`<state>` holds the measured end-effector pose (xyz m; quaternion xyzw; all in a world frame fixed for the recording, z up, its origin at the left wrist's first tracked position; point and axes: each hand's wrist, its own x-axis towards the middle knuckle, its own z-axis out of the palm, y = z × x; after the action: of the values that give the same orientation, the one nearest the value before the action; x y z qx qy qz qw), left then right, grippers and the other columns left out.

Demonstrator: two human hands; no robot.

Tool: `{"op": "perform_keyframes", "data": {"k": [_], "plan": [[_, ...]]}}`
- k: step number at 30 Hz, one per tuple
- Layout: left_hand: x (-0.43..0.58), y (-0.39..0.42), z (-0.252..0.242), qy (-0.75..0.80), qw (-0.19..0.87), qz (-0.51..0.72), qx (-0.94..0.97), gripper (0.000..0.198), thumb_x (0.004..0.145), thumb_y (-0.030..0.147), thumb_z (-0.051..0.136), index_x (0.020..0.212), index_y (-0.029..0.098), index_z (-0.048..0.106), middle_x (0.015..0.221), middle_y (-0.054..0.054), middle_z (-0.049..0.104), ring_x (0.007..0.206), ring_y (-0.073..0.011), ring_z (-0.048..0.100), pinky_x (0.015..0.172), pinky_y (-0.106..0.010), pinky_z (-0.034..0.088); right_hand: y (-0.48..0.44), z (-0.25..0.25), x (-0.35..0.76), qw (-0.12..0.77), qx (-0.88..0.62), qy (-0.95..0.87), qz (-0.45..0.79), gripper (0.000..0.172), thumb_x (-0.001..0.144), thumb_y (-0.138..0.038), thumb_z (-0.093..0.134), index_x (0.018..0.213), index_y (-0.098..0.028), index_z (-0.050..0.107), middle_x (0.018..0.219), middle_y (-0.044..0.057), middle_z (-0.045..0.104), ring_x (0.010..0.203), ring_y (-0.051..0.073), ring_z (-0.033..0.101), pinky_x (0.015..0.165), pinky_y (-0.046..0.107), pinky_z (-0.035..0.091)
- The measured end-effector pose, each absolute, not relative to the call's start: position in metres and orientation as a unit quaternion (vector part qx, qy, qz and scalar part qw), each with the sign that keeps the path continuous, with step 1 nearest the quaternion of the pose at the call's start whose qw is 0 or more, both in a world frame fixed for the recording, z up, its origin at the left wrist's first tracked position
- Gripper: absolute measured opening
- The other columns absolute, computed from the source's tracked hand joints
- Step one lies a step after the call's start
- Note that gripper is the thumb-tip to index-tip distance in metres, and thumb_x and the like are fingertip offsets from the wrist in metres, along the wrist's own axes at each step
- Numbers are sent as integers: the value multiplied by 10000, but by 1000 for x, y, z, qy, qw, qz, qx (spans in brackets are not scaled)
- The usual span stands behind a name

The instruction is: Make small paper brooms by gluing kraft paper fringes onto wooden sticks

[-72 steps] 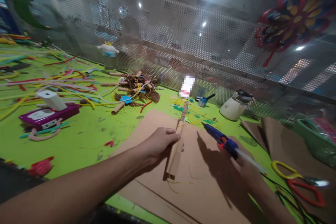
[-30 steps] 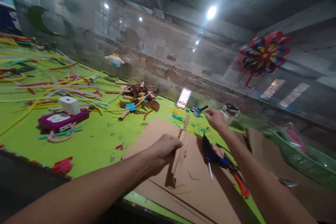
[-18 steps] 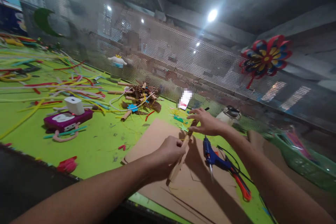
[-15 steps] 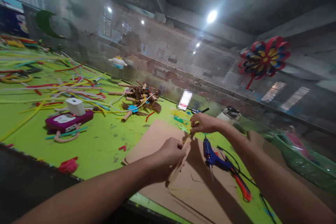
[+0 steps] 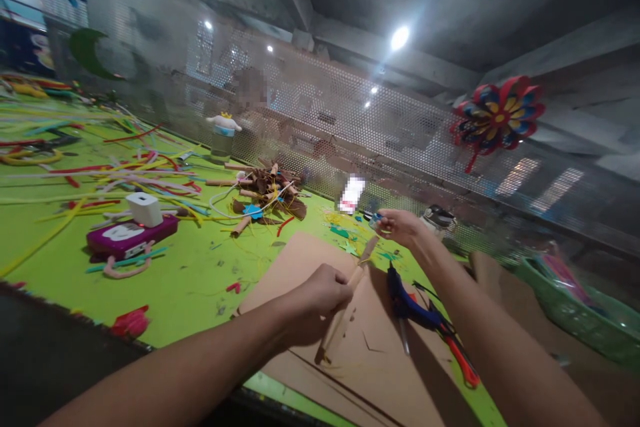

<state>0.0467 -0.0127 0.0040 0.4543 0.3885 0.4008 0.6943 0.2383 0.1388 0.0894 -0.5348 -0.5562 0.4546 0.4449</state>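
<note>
My left hand (image 5: 315,297) is closed round a long thin strip of brown cardboard (image 5: 347,297), held upright and tilted over a brown cardboard sheet (image 5: 350,340). My right hand (image 5: 403,227) is stretched out farther back, fingers pinched near a small blue pot (image 5: 376,219) by the mesh wall; what they pinch, if anything, I cannot make out. A blue glue gun (image 5: 407,303) lies on the cardboard sheet between my forearms, beside red-handled scissors (image 5: 457,360).
The green table (image 5: 175,273) holds several coloured foam strips (image 5: 100,170), a purple box with a white block (image 5: 133,230), a pile of brown scraps (image 5: 265,190), a white kettle (image 5: 437,219) and a green basket (image 5: 575,310). A perforated metal wall (image 5: 325,120) bounds the back.
My right hand set the glue gun down on the cardboard, touched the top of the strip, then moved back toward the small blue pot. My left hand kept holding the strip.
</note>
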Motion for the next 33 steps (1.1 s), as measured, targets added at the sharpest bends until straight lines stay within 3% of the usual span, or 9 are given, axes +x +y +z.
{"op": "perform_keyframes", "data": {"k": [4, 6, 10, 16, 23, 29, 33], "plan": [[43, -5, 7, 330, 741, 431, 395, 122, 555, 65, 530, 525, 157, 456, 415, 28, 439, 404, -130, 490, 442, -251, 418, 139, 99, 246, 502, -517, -522, 457, 149, 819, -242, 595, 704, -189, 519, 548, -30, 549, 565, 115, 578, 628, 276, 496], [39, 0, 13, 306, 749, 454, 374, 102, 569, 70, 542, 539, 143, 477, 448, 2, 486, 454, -141, 536, 492, -258, 451, 131, 98, 244, 510, -496, -527, 465, 100, 768, -239, 650, 792, -198, 562, 667, 8, 635, 673, 142, 620, 654, 283, 498], [31, 5, 25, 285, 748, 455, 390, 34, 612, 92, 589, 611, 103, 557, 538, -42, 574, 505, -133, 563, 524, -235, 456, 107, 83, 227, 460, -442, -554, 534, 352, 699, -322, 720, 1011, -207, 605, 898, 66, 689, 814, 194, 642, 700, 342, 518], [32, 2, 23, 273, 760, 445, 387, 96, 649, 73, 532, 700, 67, 614, 558, -52, 589, 511, -128, 566, 540, -235, 451, 97, 58, 211, 445, -419, -544, 575, 312, 596, -325, 789, 804, -130, 663, 632, 43, 657, 533, 129, 600, 577, 277, 509], [31, 2, 24, 262, 766, 441, 388, 95, 626, 90, 558, 695, 57, 614, 590, -73, 609, 521, -129, 571, 543, -228, 452, 93, 63, 213, 537, -398, -530, 522, 415, 508, -256, 802, 875, -159, 634, 607, -23, 631, 543, 75, 559, 583, 205, 474], [34, 5, 20, 274, 758, 448, 387, 32, 606, 85, 576, 636, 77, 583, 539, -56, 589, 493, -128, 567, 528, -231, 457, 86, 68, 211, 503, -465, -517, 514, 281, 563, -215, 698, 814, -143, 594, 563, -2, 601, 496, 107, 554, 458, 222, 439], [37, 7, 15, 280, 746, 443, 411, 39, 592, 96, 589, 622, 71, 593, 529, -55, 587, 494, -130, 569, 542, -244, 470, 85, 64, 202, 485, -506, -510, 499, 312, 535, -111, 640, 828, -163, 546, 494, -33, 560, 419, 89, 502, 401, 191, 386]]}}
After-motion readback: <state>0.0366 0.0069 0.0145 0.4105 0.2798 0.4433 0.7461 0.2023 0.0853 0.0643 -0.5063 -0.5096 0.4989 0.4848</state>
